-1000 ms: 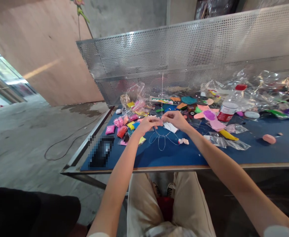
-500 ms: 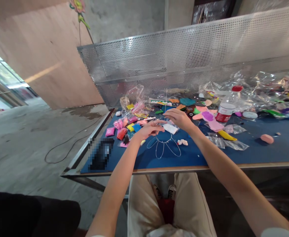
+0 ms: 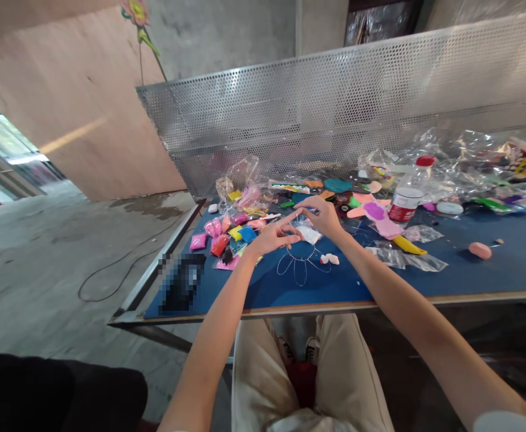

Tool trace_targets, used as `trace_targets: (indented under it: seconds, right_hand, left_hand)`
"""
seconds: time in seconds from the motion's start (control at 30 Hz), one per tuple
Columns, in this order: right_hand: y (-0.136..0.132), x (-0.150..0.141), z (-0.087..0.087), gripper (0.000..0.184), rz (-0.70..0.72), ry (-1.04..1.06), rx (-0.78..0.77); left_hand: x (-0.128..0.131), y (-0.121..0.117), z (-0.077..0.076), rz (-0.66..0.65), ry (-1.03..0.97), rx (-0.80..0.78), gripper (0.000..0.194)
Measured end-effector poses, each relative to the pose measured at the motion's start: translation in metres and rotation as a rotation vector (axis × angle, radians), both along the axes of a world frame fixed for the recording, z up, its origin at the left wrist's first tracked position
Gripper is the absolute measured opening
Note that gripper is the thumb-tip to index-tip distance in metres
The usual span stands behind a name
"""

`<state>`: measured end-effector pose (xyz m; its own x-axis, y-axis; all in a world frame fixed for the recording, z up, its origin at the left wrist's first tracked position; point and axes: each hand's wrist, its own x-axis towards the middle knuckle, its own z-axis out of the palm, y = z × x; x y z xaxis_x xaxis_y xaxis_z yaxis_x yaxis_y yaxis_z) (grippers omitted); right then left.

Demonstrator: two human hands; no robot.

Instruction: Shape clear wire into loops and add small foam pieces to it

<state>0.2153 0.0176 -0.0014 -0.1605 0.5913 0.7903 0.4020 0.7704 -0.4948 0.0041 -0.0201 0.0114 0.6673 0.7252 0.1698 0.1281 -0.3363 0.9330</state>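
Note:
A thin silvery wire frame (image 3: 299, 283) with petal-like loops round a ring hangs just in front of my fingers, over the blue tabletop. My left hand (image 3: 274, 237) is closed on the frame's far side, its index finger reaching towards the other hand. Beyond it, my right hand (image 3: 321, 213) pinches at the wire, thumb and fingertips together, touching or nearly touching the left index finger. The exact grip points are too small to make out. A white packet (image 3: 309, 234) lies beneath the hands, and small white and pink lumps (image 3: 330, 259) sit to the right.
Colourful clay packets (image 3: 220, 245) lie to the left, beside a blurred dark object (image 3: 182, 282). Right of my hands are a red-capped bottle (image 3: 406, 201), a yellow piece (image 3: 409, 245) and a pink lump (image 3: 480, 250). A perforated metal panel (image 3: 289, 114) stands behind the table.
The wire loops have turned and shifted slightly right. My right fingers have come down and closer to my left index finger. The upright wire end seen above them earlier no longer shows.

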Motion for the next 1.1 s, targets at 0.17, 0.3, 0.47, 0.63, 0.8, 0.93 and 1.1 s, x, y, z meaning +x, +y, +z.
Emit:
trace_targets:
  seconds: [0.17,0.3,0.47,0.63,0.8,0.93,1.1]
  right_hand:
    - [-0.004,-0.011,-0.004,0.024,0.089,0.077,-0.200]
    - [-0.006,-0.009,0.001,0.035,0.303,0.112,-0.375]
    - [-0.010,-0.004,0.007,0.035,0.459,0.140,-0.586]
    - [-0.012,-0.008,0.007,0.040,0.449,0.153,-0.662]
    - [-0.012,-0.009,0.007,0.028,0.242,0.089,-0.523]
    - [-0.015,-0.008,0.011,0.022,0.035,-0.086,-0.315]
    - [-0.015,-0.009,0.011,0.025,0.012,-0.237,-0.160]
  left_hand:
    - [-0.007,-0.002,0.007,0.099,-0.062,0.034,0.079]
    - [-0.012,-0.001,0.008,0.134,-0.066,0.040,0.083]
    - [-0.015,0.006,0.005,0.181,-0.098,0.049,0.083]
    - [-0.015,0.013,-0.001,0.234,-0.146,0.081,0.081]
    - [-0.016,0.019,-0.002,0.318,-0.288,0.074,0.071]
    - [-0.016,0.021,-0.001,0.430,-0.370,0.075,0.063]
    - [-0.015,0.018,0.001,0.493,-0.287,0.093,0.061]
